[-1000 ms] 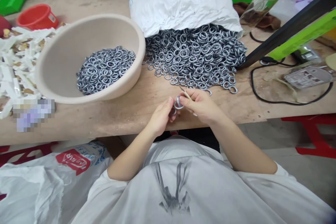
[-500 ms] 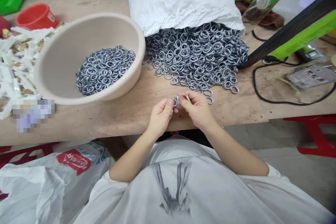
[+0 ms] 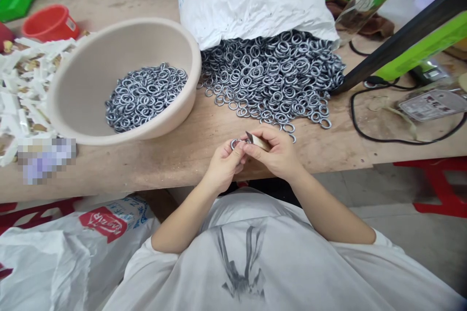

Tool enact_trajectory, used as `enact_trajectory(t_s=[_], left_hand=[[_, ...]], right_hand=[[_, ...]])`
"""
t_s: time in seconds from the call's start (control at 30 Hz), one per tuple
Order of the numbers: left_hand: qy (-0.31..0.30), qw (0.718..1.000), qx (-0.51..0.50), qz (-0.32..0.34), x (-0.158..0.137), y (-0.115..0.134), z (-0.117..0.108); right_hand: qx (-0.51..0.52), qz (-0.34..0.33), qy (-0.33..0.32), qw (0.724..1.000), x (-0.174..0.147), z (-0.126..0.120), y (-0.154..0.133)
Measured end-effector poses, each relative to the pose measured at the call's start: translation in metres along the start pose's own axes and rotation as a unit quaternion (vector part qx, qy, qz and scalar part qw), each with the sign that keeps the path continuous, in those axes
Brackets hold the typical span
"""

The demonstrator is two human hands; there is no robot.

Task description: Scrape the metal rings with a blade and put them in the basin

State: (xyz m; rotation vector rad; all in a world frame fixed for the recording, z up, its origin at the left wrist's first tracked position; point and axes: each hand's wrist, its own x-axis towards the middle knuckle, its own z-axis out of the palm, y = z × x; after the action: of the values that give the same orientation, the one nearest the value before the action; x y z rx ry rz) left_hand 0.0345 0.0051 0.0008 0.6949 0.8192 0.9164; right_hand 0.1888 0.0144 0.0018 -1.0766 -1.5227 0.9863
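My left hand (image 3: 222,164) pinches a small grey ring (image 3: 233,144) between thumb and fingers, just above the table's front edge. Close against it, my right hand (image 3: 280,153) is closed around a short knife (image 3: 258,141) with a dark tip and a pale handle. The thumbs nearly meet, so I cannot tell whether the blade touches the ring. Beyond my hands spreads a heap of grey rings (image 3: 270,77). More such rings (image 3: 146,95) lie in a large beige basin (image 3: 83,77) on the left.
A white sack (image 3: 255,5) lies behind the heap. On the right are a black and green bar (image 3: 401,43), a dark cable (image 3: 355,121) and a clear bottle (image 3: 359,9). White scraps (image 3: 22,92) and a red bowl (image 3: 50,23) are at left. A plastic bag (image 3: 73,257) stands below.
My right hand has turned, so the knife's dark blade and wide pale handle now show. The ring in my left hand has shifted slightly left, and the hands are closer together.
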Motion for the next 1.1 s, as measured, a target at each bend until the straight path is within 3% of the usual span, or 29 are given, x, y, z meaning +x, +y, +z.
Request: enact_trajectory(t_s=[0.13, 0.3, 0.53, 0.7, 0.8, 0.87, 1.0, 1.1], left_hand=[[-0.01, 0.999, -0.031, -0.021, -0.005, 0.004, 0.004], [0.014, 0.997, -0.077, -0.025, -0.008, 0.011, 0.006], [0.017, 0.997, -0.067, -0.018, -0.007, 0.01, 0.006], [-0.005, 0.999, -0.037, -0.02, -0.007, 0.01, 0.0], [-0.034, 0.999, -0.014, -0.031, -0.009, 0.006, -0.002], [-0.039, 0.999, -0.009, -0.033, -0.011, 0.004, -0.001], [-0.016, 1.0, -0.014, -0.015, -0.009, 0.002, 0.0], [-0.009, 1.0, 0.005, 0.0, -0.007, 0.001, -0.002]], right_hand=[[-0.018, 0.026, -0.004, 0.999, 0.003, 0.001, -0.005], [-0.218, -0.084, -0.011, 0.972, -0.007, -0.001, -0.008], [-0.314, -0.105, -0.038, 0.943, -0.016, 0.0, -0.014], [-0.283, -0.052, -0.054, 0.956, -0.008, -0.005, -0.007], [-0.263, 0.021, 0.022, 0.964, 0.001, -0.013, 0.001], [-0.224, 0.035, 0.059, 0.972, 0.004, -0.016, 0.003], [-0.096, -0.019, -0.025, 0.995, -0.002, -0.005, -0.006], [-0.052, 0.019, -0.052, 0.997, -0.003, 0.004, -0.009]])
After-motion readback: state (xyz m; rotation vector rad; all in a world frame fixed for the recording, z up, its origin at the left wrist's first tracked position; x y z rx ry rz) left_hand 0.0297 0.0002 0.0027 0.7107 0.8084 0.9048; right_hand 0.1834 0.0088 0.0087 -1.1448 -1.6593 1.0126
